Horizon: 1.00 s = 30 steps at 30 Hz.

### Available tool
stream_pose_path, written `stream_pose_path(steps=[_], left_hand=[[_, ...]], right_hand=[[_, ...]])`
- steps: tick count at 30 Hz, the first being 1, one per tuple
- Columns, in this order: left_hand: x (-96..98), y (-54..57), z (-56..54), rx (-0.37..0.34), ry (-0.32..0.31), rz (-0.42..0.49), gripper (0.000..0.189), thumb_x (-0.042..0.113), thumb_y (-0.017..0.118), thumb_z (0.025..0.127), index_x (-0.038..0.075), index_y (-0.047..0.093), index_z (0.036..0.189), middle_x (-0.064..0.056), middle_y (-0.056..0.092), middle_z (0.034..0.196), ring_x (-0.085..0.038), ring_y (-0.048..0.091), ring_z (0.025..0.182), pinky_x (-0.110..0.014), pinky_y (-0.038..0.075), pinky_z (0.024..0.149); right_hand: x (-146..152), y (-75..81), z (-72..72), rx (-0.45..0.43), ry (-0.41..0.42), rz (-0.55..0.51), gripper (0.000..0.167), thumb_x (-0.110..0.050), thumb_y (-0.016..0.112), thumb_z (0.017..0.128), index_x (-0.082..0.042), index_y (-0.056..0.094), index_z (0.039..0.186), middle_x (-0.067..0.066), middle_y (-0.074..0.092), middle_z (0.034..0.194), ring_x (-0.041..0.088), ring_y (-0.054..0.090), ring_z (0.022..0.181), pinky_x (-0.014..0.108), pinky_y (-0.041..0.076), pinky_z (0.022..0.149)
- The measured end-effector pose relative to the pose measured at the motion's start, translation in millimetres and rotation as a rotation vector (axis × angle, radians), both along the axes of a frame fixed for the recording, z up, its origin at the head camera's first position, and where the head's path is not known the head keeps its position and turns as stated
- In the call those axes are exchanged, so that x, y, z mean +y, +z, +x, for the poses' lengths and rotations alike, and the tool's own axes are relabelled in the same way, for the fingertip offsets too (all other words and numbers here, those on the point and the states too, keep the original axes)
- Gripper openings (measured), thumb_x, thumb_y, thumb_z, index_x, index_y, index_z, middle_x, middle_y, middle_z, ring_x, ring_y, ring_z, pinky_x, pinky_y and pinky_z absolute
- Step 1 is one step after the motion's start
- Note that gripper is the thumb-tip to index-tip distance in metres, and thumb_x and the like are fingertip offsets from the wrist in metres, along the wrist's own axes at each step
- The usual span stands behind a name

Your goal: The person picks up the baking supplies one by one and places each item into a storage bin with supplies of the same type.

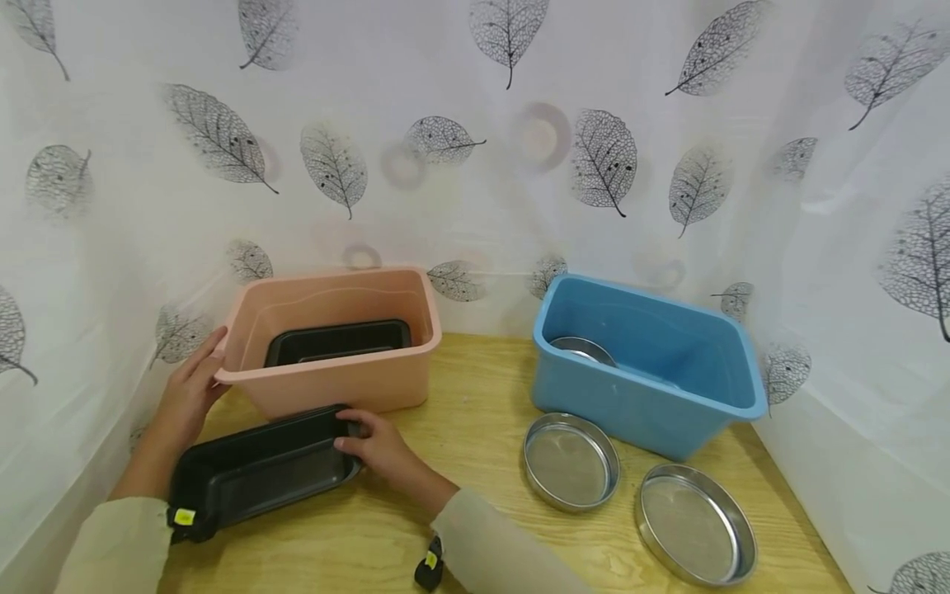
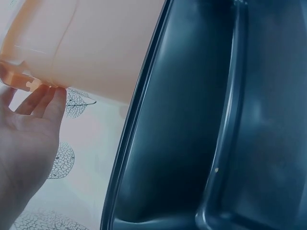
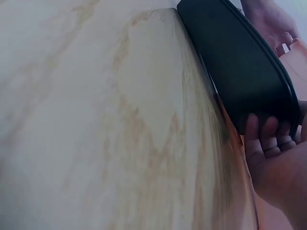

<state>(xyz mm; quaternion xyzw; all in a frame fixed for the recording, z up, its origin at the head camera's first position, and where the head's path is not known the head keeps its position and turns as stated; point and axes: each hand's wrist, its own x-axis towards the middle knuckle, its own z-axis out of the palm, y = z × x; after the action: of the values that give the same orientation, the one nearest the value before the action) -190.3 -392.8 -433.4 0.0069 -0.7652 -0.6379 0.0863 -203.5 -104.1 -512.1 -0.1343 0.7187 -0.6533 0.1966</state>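
Note:
A black loaf pan (image 1: 275, 466) hangs at a tilt in front of the pink bin (image 1: 349, 388). My right hand (image 1: 389, 458) grips the pan's right end, thumb on the inside and fingers around the end wall, as the right wrist view shows beneath the pan (image 3: 235, 62). At the bin's left end my left hand (image 1: 189, 396) holds the rim, with fingertips hooked at its underside in the left wrist view. Another black pan (image 1: 341, 340) lies inside the pink bin. The pan's near wall fills much of the left wrist view.
To the right stands a blue bin (image 1: 616, 412) with a round metal pan (image 1: 582, 348) inside. Two more round metal pans, one nearer the bin (image 1: 570, 462) and one further right (image 1: 698, 524), lie on the wooden table (image 1: 475, 388). A leaf-patterned sheet (image 1: 445, 82) surrounds the table.

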Motion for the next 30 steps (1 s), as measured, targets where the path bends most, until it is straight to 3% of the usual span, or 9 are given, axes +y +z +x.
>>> stream_pose_path(steps=[4, 10, 14, 17, 20, 24, 30], left_hand=[[0.5, 1.1, 0.9, -0.006, 0.002, -0.015, 0.060, 0.042, 0.037, 0.109, 0.029, 0.014, 0.163, 0.002, 0.001, 0.171, -0.034, 0.011, 0.155, -0.004, 0.044, 0.088], [1.4, 1.7, 0.8, -0.025, 0.009, -0.027, 0.060, 0.044, 0.037, 0.109, 0.031, 0.014, 0.163, 0.002, 0.000, 0.171, -0.037, 0.009, 0.155, -0.004, 0.044, 0.088], [1.5, 1.9, 0.1, -0.024, 0.009, -0.008, 0.060, 0.044, 0.037, 0.109, 0.030, 0.014, 0.163, 0.001, -0.001, 0.171, -0.036, 0.008, 0.155, -0.003, 0.044, 0.087], [1.9, 2.2, -0.2, -0.026, 0.009, -0.005, 0.061, 0.044, 0.037, 0.109, 0.030, 0.014, 0.163, 0.001, -0.002, 0.171, -0.036, 0.007, 0.155, -0.004, 0.044, 0.089], [2.3, 2.2, -0.9, -0.024, 0.007, 0.009, 0.061, 0.044, 0.038, 0.109, 0.029, 0.013, 0.163, -0.001, -0.003, 0.171, -0.037, 0.007, 0.155, -0.005, 0.044, 0.090], [1.9, 1.6, -1.6, -0.011, -0.002, 0.063, 0.061, 0.041, 0.039, 0.109, 0.026, 0.014, 0.163, -0.002, -0.004, 0.171, -0.036, 0.006, 0.155, -0.002, 0.045, 0.085], [-0.2, -0.2, -0.2, 0.013, -0.019, 0.099, 0.060, 0.037, 0.039, 0.110, 0.026, 0.015, 0.163, -0.002, -0.003, 0.171, -0.031, 0.012, 0.154, -0.001, 0.045, 0.083]], right_hand=[[2.7, 0.6, -0.9, 0.034, -0.024, -0.043, 0.037, -0.010, 0.075, 0.089, -0.022, 0.071, 0.125, -0.005, 0.046, 0.075, 0.010, 0.044, 0.066, 0.022, 0.038, 0.058], [6.6, 0.2, -1.8, 0.007, -0.057, -0.122, 0.037, -0.006, 0.072, 0.090, -0.020, 0.072, 0.124, -0.004, 0.048, 0.083, 0.010, 0.047, 0.076, 0.022, 0.042, 0.064], [12.4, 0.4, -1.2, -0.015, -0.040, -0.157, 0.040, -0.007, 0.070, 0.092, -0.022, 0.070, 0.129, -0.001, 0.058, 0.102, 0.011, 0.053, 0.086, 0.022, 0.048, 0.070], [17.9, 1.4, -0.5, -0.020, -0.024, -0.159, 0.043, -0.008, 0.070, 0.093, -0.025, 0.068, 0.132, 0.000, 0.061, 0.127, 0.011, 0.056, 0.101, 0.025, 0.052, 0.082], [23.9, 4.1, 0.2, -0.010, -0.017, -0.138, 0.044, -0.011, 0.071, 0.093, -0.028, 0.067, 0.133, -0.002, 0.058, 0.139, 0.011, 0.054, 0.113, 0.029, 0.052, 0.094], [31.7, 9.0, 0.8, 0.033, -0.005, -0.104, 0.044, -0.013, 0.070, 0.094, -0.030, 0.066, 0.135, -0.003, 0.057, 0.143, 0.012, 0.053, 0.120, 0.032, 0.049, 0.099], [42.0, 13.4, -0.9, 0.107, 0.023, -0.082, 0.043, -0.014, 0.070, 0.095, -0.026, 0.066, 0.136, -0.001, 0.060, 0.140, 0.008, 0.055, 0.113, 0.024, 0.049, 0.092]])
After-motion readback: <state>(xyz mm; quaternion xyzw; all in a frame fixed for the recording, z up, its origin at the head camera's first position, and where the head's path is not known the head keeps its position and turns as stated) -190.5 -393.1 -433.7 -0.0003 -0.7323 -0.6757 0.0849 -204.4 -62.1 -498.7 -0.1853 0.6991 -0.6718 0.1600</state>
